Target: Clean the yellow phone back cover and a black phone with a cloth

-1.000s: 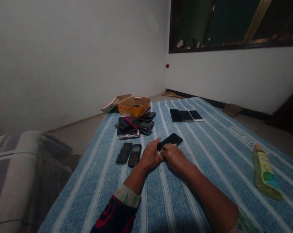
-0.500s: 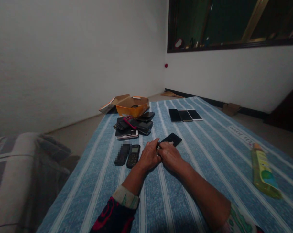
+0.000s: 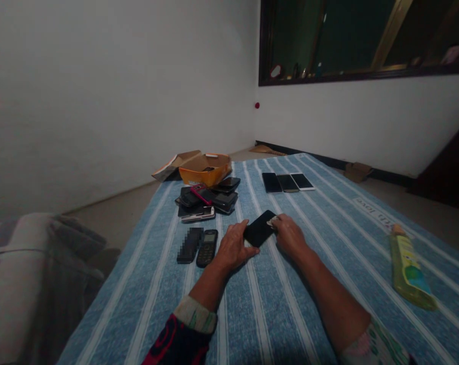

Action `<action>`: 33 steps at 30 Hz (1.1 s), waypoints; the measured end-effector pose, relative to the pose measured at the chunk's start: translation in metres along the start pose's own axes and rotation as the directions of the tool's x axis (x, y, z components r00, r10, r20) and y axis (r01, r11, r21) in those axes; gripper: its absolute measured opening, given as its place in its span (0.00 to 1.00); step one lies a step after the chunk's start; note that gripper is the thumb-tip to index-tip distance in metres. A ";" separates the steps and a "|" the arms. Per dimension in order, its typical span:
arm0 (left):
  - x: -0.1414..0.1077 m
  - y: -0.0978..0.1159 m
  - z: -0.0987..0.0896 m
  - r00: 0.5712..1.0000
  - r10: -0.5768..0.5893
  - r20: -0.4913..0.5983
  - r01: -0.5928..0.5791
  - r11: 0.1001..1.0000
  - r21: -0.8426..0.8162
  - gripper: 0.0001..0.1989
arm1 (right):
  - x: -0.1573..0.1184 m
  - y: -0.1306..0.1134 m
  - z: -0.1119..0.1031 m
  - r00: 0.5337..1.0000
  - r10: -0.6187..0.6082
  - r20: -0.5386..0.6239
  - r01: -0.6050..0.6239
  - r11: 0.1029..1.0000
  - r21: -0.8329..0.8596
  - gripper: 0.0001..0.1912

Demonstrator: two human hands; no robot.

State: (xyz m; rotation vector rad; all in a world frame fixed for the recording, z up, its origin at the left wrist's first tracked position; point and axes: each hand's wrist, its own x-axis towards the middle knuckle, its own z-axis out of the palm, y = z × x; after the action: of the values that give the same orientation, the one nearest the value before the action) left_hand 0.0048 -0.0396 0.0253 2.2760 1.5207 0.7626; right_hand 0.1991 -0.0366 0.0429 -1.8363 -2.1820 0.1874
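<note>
A black smartphone (image 3: 259,229) lies at a slant on the striped cloth before me. My left hand (image 3: 234,247) grips its near left end between thumb and fingers. My right hand (image 3: 290,235) is closed round a small whitish wipe (image 3: 272,221), which touches the phone's far right end; whether it is tissue or cloth I cannot tell. Left of my left hand lie a black keypad phone (image 3: 207,248) and a dark pixelated object (image 3: 190,246).
Beyond my hands is a heap of phones (image 3: 208,197) beside an opened orange cardboard box (image 3: 204,175). Three smartphones (image 3: 288,183) lie in a row at the far right. A bottle of yellow-green liquid (image 3: 411,268) lies on the blue striped cloth (image 3: 309,304) at right.
My right hand has slid right with the wipe, from beside my left hand to the phone's far end, uncovering the screen. My left hand keeps hold of the phone.
</note>
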 end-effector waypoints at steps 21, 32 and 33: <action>-0.001 -0.005 0.006 0.997 0.079 -0.021 -0.078 0.995 0.067 0.39 | 0.000 -0.015 0.013 0.994 0.062 -0.094 0.039 0.590 0.806 0.18; -0.004 0.007 0.001 0.997 0.076 -0.014 -0.074 0.993 0.090 0.37 | 0.010 0.013 0.007 0.957 0.139 0.255 -0.212 -0.267 0.940 0.14; -0.004 0.007 0.000 0.997 0.076 -0.012 -0.074 0.994 0.085 0.37 | 0.010 0.014 0.007 0.962 0.120 0.247 -0.205 -0.287 0.936 0.14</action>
State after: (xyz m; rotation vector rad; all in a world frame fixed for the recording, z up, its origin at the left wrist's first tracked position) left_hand 0.0096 -0.0461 0.0278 2.4064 1.5085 0.7507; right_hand 0.2089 -0.0239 0.0333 -0.8698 -0.7473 1.5864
